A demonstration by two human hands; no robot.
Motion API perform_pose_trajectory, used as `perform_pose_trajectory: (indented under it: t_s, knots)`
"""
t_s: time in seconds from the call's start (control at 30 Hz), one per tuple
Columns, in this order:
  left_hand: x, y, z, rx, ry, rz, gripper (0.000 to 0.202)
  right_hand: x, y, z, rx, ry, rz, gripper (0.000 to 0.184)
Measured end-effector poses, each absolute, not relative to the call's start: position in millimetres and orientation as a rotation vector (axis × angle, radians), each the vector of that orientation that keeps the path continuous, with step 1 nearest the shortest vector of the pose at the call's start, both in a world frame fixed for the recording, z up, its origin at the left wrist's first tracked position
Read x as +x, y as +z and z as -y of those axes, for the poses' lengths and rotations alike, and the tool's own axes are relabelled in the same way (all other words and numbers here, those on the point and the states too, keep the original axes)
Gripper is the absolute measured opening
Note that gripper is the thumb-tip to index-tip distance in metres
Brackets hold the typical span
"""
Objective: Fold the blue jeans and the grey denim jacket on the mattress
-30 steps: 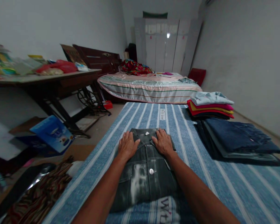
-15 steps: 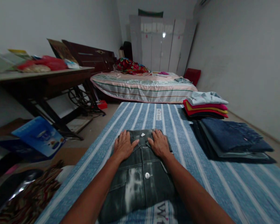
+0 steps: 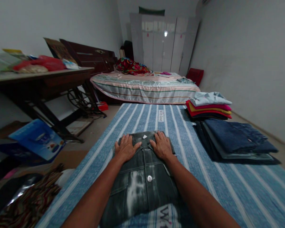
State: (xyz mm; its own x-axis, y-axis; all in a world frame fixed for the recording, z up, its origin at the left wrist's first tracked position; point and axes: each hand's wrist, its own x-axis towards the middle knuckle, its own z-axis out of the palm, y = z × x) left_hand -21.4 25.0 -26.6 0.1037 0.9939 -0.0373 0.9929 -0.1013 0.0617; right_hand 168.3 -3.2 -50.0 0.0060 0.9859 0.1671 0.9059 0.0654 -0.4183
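Note:
A dark green denim jacket [image 3: 139, 177] with pale faded patches and a silver button lies folded in front of me, its collar end away from me. My left hand [image 3: 127, 148] rests flat near the left side of the collar, fingers apart. On the right side of the collar lies my right hand [image 3: 161, 145], also flat with its fingers stretched out. Between the two hands a small white label shows at the neck. Both forearms cover parts of the jacket's sides.
Blue striped cloth [image 3: 201, 177] covers the surface beneath. At right sit folded jeans [image 3: 237, 136] and a stack of coloured folded clothes [image 3: 209, 106]. Beyond is a bed [image 3: 144, 87]. To the left stand a sewing-machine table [image 3: 61, 74] and a blue box [image 3: 38, 139] on the floor.
My left hand has shifted very slightly to the left on the jacket. The camera view has moved a little; otherwise the jacket and my right hand look the same.

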Motion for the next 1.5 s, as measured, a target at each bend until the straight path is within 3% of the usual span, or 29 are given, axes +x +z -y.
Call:
perform_pose_trajectory:
  t_s: [1.5]
  knots:
    - [-21.6, -33.6, -23.4, 2.314, 0.074, -2.073, 0.074, 169.1, -49.8, 3.3, -1.892, 0.287, 1.934, 0.057]
